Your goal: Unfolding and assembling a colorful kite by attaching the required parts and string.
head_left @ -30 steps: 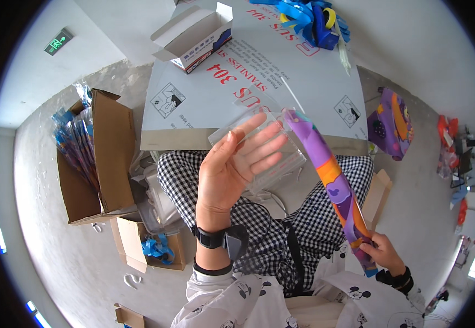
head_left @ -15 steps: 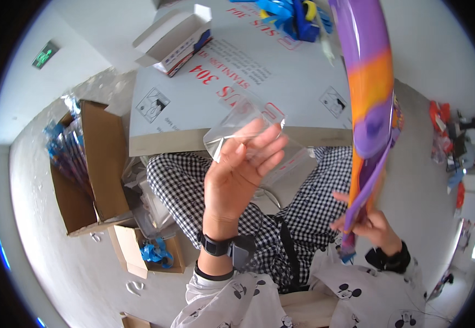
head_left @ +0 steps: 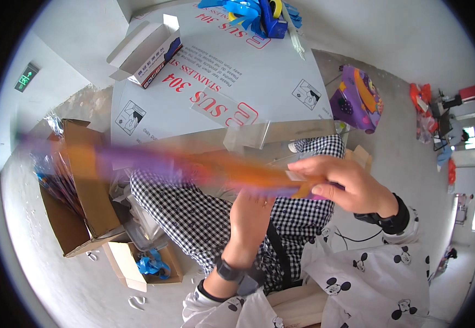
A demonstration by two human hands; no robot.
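A long, folded purple-and-orange plastic piece point(head_left: 193, 165) stretches from my right hand toward the left, its far end smeared by motion. I cannot make out its exact kind. My right hand point(head_left: 346, 183) pinches its near end between thumb and fingers. My left hand point(head_left: 252, 218) is raised against the piece's underside, close to the right hand; its fingers are hidden behind the plastic. A clear plastic sleeve point(head_left: 248, 135) lies at the near edge of the table point(head_left: 270, 82), just beyond my hands.
On the table stand an open white box point(head_left: 147, 57) and a blue tape dispenser point(head_left: 274, 24) amid blue strips. Left on the floor are a tall carton point(head_left: 92, 180) of wrapped pieces and a small carton point(head_left: 174, 265) with blue scraps. A purple patterned bag point(head_left: 352, 106) is at right.
The purple-and-orange piece has swung from upright at the right to lying across toward the left. My right hand moved up and inward; my left hand left the clear sleeve and came to the piece.
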